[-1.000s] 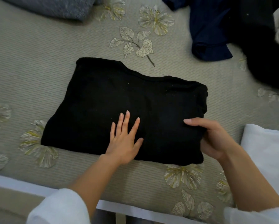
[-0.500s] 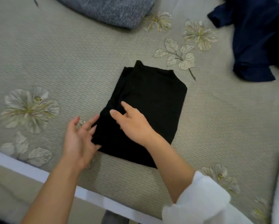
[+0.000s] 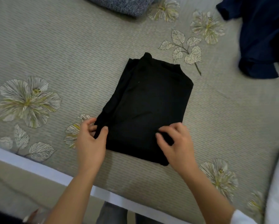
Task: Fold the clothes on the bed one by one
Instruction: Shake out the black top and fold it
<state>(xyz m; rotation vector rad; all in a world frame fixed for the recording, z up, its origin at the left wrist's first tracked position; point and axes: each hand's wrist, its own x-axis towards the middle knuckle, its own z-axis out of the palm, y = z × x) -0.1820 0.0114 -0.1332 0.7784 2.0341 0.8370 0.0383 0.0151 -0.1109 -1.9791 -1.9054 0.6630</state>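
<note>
The black garment (image 3: 151,102) lies folded into a compact rectangle in the middle of the bed (image 3: 70,54), with its stacked layers showing along the left edge. It looks soft, light and limp. I think it will sag open if it is lifted by one corner, so the best hold is at both near corners together, or flat under the whole bundle. The left hand (image 3: 91,143) pinches the near left corner, thumb on top. The right hand (image 3: 176,143) has its fingers curled on the near right part and seems to pinch the cloth there. A navy garment (image 3: 261,38) lies unfolded at the far right, well apart from the black one, and a grey-blue cushion (image 3: 124,4) lies at the far edge.
</note>
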